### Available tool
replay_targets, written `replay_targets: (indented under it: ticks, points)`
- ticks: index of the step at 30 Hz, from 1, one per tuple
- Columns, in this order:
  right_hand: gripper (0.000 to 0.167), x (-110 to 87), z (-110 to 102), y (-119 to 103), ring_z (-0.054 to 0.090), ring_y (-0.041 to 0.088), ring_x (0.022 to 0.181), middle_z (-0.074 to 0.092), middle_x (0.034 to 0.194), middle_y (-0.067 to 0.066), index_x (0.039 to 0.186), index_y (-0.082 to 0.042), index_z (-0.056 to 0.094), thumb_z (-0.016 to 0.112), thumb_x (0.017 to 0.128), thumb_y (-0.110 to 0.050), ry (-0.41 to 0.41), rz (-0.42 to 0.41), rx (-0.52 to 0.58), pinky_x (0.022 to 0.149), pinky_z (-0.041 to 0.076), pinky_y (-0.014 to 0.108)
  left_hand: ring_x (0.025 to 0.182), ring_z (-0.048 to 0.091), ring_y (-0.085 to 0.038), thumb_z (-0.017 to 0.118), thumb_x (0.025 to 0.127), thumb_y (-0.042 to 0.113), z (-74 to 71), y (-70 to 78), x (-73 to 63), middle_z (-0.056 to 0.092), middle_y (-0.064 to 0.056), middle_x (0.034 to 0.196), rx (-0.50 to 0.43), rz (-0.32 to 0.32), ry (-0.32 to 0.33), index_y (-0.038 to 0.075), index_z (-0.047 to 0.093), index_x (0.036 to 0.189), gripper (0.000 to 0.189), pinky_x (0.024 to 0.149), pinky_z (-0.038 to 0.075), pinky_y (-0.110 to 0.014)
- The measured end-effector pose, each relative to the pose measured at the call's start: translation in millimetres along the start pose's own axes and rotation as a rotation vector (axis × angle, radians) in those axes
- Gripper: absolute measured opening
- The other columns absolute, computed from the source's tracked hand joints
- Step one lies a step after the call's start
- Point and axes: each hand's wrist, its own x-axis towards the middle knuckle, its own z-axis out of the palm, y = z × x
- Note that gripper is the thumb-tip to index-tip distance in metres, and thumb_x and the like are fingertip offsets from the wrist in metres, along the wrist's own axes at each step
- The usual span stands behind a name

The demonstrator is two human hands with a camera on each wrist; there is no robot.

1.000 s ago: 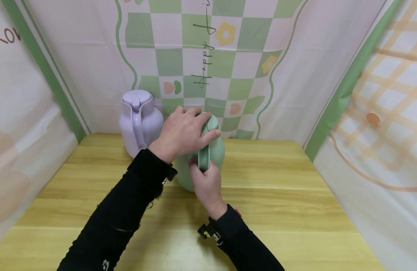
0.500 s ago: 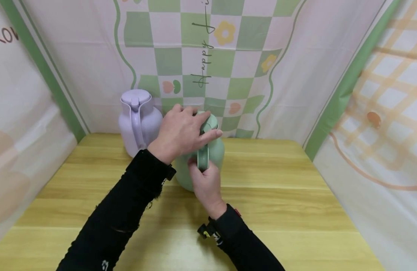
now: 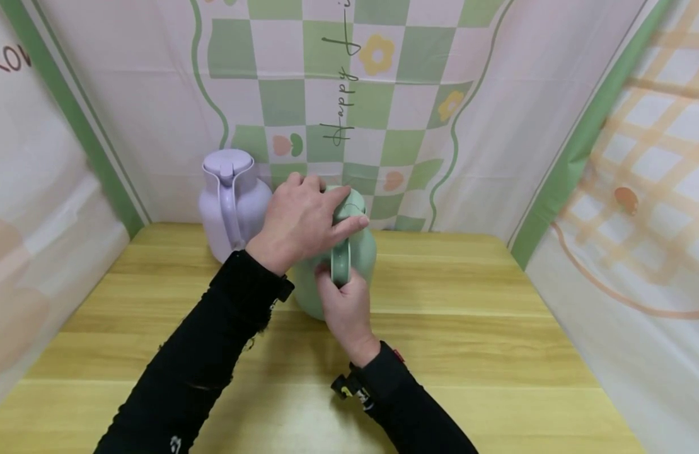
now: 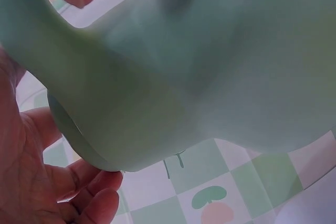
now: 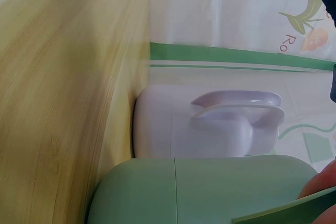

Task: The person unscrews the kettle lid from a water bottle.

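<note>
A pale green vacuum jug (image 3: pixel 362 252) stands upright on the wooden table, just left of the middle in the head view. My right hand (image 3: pixel 347 309) grips its handle (image 3: pixel 341 261) from the near side. Over its lid (image 3: pixel 355 200) lies my left hand (image 3: pixel 304 217), with the thumb reaching across the near edge and the fingers at the far side. Curled left fingers (image 4: pixel 100 203) touch the rim at the top of the jug in the left wrist view. Much of the lid is hidden under the palm.
A lilac vacuum jug (image 3: pixel 236 202) of similar shape stands to the left, close to the back wall. A printed cloth (image 3: pixel 377 107) with green checks covers that wall. Side cloths (image 3: pixel 604 252) border the wooden table (image 3: pixel 451 353).
My left hand has shifted very slightly left on the lid, and a little more of the lid's top shows. The right hand and both jugs stay in place.
</note>
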Motion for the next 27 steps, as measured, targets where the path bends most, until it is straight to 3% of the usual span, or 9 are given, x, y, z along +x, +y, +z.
replay_targets:
  ticks: [10, 16, 21, 25, 27]
  points:
    - [0.049, 0.3, -0.2, 0.5, 0.023, 0.011, 0.055, 0.024, 0.061, -0.005, 0.065, -0.013, 0.031, 0.061, 0.103, -0.020, 0.012, 0.004, -0.014, 0.057, 0.026, 0.025, 0.099, 0.055, -0.029, 0.049, 0.100, 0.070, 2.0, -0.7, 0.2, 0.059, -0.015, 0.112, -0.137, -0.018, -0.002, 0.022, 0.064, 0.143, 0.066, 0.077, 0.050, -0.043]
    - [0.049, 0.8, -0.7, 0.5, 0.023, 0.011, 0.055, 0.025, 0.061, -0.004, 0.065, -0.013, 0.032, 0.061, 0.103, -0.019, 0.010, 0.002, -0.005, 0.058, 0.026, 0.025, 0.116, 0.061, -0.032, 0.052, 0.102, 0.064, 3.3, 0.0, 3.1, 0.061, -0.017, 0.133, -0.189, 0.018, -0.009, 0.014, 0.064, 0.140, 0.064, 0.093, 0.054, -0.046]
    - [0.048, 0.8, -0.9, 0.9, 0.022, 0.012, 0.056, 0.025, 0.062, -0.004, 0.065, -0.013, 0.032, 0.060, 0.103, -0.018, 0.003, -0.006, 0.006, 0.058, 0.026, 0.026, 0.135, 0.057, -0.033, 0.053, 0.104, 0.059, 5.7, 0.2, 5.2, 0.055, -0.019, 0.150, -0.238, 0.053, -0.009, 0.007, 0.065, 0.135, 0.061, 0.107, 0.050, -0.046]
    - [0.047, 0.8, -1.4, 1.4, 0.022, 0.012, 0.057, 0.025, 0.062, -0.004, 0.066, -0.013, 0.032, 0.060, 0.104, -0.018, -0.004, -0.010, 0.008, 0.059, 0.026, 0.026, 0.134, 0.056, -0.032, 0.052, 0.105, 0.056, 7.1, -1.3, 7.0, 0.057, -0.017, 0.147, -0.263, 0.080, -0.031, 0.003, 0.063, 0.134, 0.062, 0.109, 0.048, -0.044]
    - [0.047, 0.9, -1.9, 2.0, 0.022, 0.012, 0.056, 0.025, 0.062, -0.003, 0.066, -0.014, 0.032, 0.059, 0.104, -0.018, -0.008, -0.010, 0.008, 0.058, 0.026, 0.026, 0.125, 0.060, -0.030, 0.050, 0.106, 0.055, 6.0, -2.8, 8.2, 0.061, -0.014, 0.139, -0.265, 0.088, -0.059, 0.003, 0.061, 0.134, 0.060, 0.104, 0.050, -0.043]
